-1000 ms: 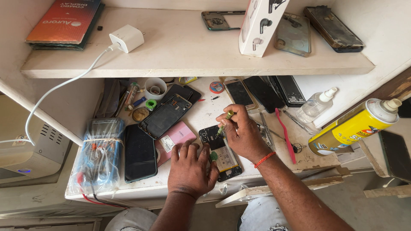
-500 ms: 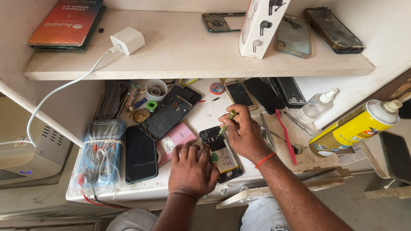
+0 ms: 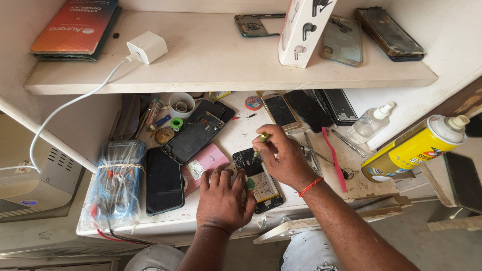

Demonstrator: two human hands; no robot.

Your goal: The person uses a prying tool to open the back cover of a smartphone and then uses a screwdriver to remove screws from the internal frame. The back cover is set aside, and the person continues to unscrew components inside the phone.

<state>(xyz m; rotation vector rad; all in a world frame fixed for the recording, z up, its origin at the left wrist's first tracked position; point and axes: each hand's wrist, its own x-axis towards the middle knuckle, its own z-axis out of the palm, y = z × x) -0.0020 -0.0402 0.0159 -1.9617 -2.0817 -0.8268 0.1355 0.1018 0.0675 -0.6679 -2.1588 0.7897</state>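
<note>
1. We look down on a cluttered white workbench [image 3: 221, 150] under a pale shelf [image 3: 226, 65] that fills the upper half of the frame.
2. At lower centre lies an opened black smartphone with its back cover off and battery showing [image 3: 261, 184]. Our left hand [image 3: 223, 200] lies flat beside it, fingers spread and grasping nothing, its thumb side pressing the phone's lower left edge.
3. Our right hand [image 3: 286, 158], fingers closed, pinches a slim screwdriver with a yellow-green handle [image 3: 260, 141], tip down on the phone's upper end.
4. We judge this an unscrewing step inside the phone; the next move seems to call for a steady vertical tip and a firm brace.
5. Just left sit a pink phone back cover [image 3: 203, 163] and a black phone frame [image 3: 193, 136]; to the right, metal tweezers [image 3: 310, 153] and a red plastic pry tool [image 3: 334, 158].
6. A yellow spray can [image 3: 414, 148] at the right edge and a clear pump bottle [image 3: 369, 123] stand close to our right forearm and could be knocked.
</note>
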